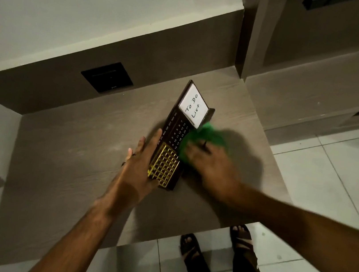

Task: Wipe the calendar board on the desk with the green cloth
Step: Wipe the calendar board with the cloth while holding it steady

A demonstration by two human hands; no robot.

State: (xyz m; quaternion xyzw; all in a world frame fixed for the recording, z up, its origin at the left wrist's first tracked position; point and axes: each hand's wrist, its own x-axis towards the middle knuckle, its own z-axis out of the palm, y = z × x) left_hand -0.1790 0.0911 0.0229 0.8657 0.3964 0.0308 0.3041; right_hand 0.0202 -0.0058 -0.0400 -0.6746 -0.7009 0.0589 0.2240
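A dark brown calendar board (175, 130) stands tilted on the wooden desk (76, 162), with printed months and numbers, a gold grid at its near end and a white "To Do List" card at its far end. My left hand (139, 167) lies flat against the board's left edge, fingers straight, bracing it. My right hand (209, 163) presses the green cloth (204, 137) onto the right side of the board's number area. The cloth looks blurred. It hides part of the numbers.
A black wall plate (107, 76) sits in the brown backsplash behind the desk. The desk's right and front edges drop to a tiled floor (330, 177), where my feet in sandals (190, 244) stand. A lower shelf unit (320, 91) rises at right.
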